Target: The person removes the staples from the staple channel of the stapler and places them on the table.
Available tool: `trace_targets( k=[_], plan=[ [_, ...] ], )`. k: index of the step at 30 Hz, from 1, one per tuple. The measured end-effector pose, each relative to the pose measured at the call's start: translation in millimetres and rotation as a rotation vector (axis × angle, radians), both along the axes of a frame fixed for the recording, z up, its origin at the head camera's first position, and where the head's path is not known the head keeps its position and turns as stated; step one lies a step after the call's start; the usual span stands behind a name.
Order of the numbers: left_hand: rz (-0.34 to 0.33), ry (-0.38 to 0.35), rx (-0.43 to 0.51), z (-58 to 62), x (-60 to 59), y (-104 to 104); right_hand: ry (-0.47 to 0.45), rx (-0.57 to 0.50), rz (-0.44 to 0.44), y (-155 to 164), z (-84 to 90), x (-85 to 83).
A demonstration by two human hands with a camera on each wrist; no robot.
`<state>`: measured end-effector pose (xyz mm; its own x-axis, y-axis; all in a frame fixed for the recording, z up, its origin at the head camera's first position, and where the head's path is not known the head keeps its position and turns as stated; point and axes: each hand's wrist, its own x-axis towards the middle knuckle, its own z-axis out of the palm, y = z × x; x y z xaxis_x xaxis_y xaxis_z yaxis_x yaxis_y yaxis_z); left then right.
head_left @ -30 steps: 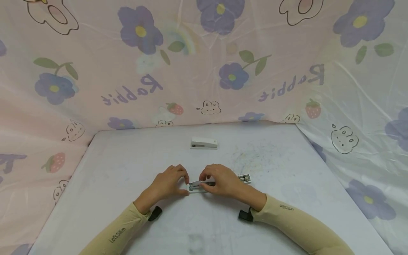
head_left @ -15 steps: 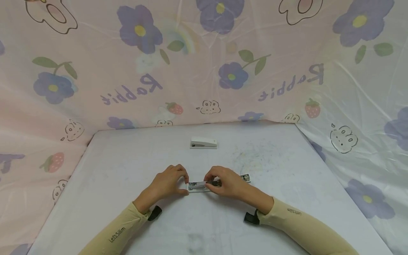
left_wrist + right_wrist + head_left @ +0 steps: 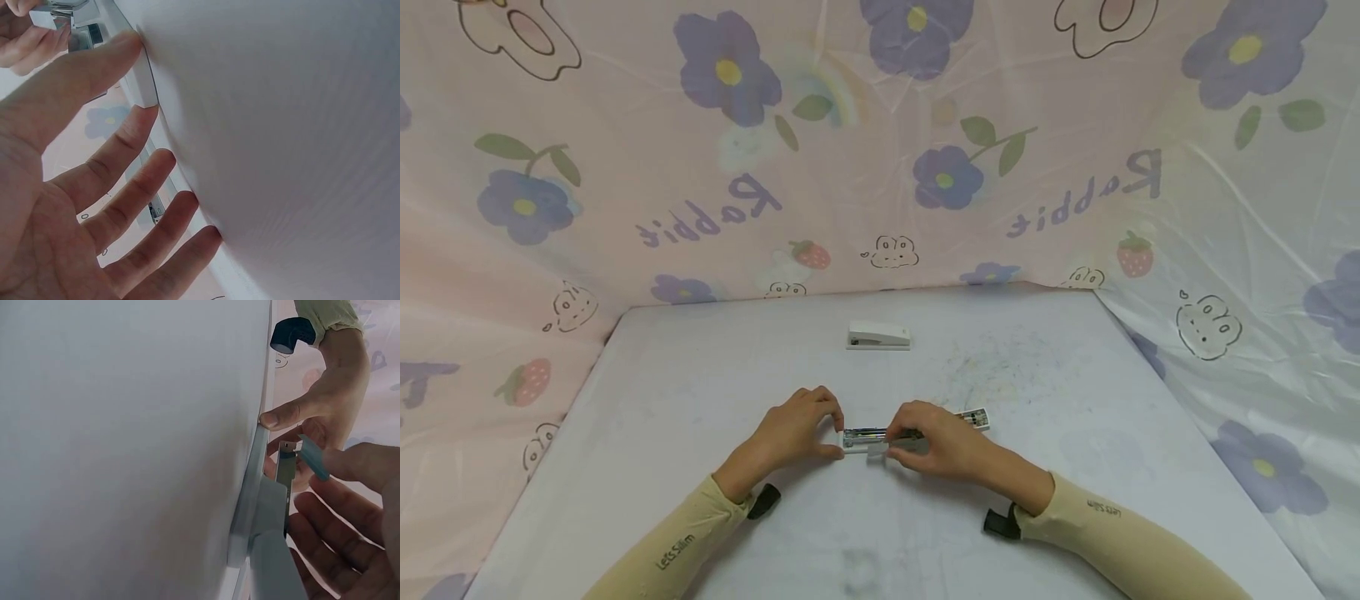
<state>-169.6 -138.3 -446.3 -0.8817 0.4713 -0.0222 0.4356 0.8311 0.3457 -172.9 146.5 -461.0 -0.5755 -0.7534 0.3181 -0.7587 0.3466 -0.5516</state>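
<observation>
Opened stapler (image 3: 868, 438), white with metal staple channel, lying near the front middle of the table (image 3: 700, 400).
Judged light, rigid, smooth-sided; best taken by its ends. Its left end is pinched by the left hand (image 3: 797, 429); a small grey strip is held over it by the right hand's (image 3: 943, 442) curled fingers. A second white stapler (image 3: 879, 337) and a small box (image 3: 976, 418) are noted beyond.

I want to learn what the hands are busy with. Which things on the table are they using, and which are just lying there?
In use:
- opened stapler, steadied at its end by the left hand
- small grey piece, pinched by the right hand

Just lying about:
- closed white stapler, farther back on the table
- small printed box, behind the right hand
</observation>
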Motion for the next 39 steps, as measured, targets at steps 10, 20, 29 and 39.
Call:
trace_targets(
  k=[10,20,29,39],
  plan=[
    [0.009,-0.004,-0.004,-1.8,-0.9,0.7,0.036,0.051,-0.01,-0.9,-0.1,5.8],
    [0.009,-0.012,-0.008,-1.2,-1.0,1.0,0.044,0.116,0.023,-4.2,-0.7,11.9],
    [-0.001,-0.007,0.004,0.0,-0.3,0.4,0.132,0.157,0.02,-8.2,-4.0,12.6],
    [-0.009,0.003,0.011,0.4,-0.6,0.5,0.198,0.271,0.005,-9.8,-1.4,15.9]
  ],
)
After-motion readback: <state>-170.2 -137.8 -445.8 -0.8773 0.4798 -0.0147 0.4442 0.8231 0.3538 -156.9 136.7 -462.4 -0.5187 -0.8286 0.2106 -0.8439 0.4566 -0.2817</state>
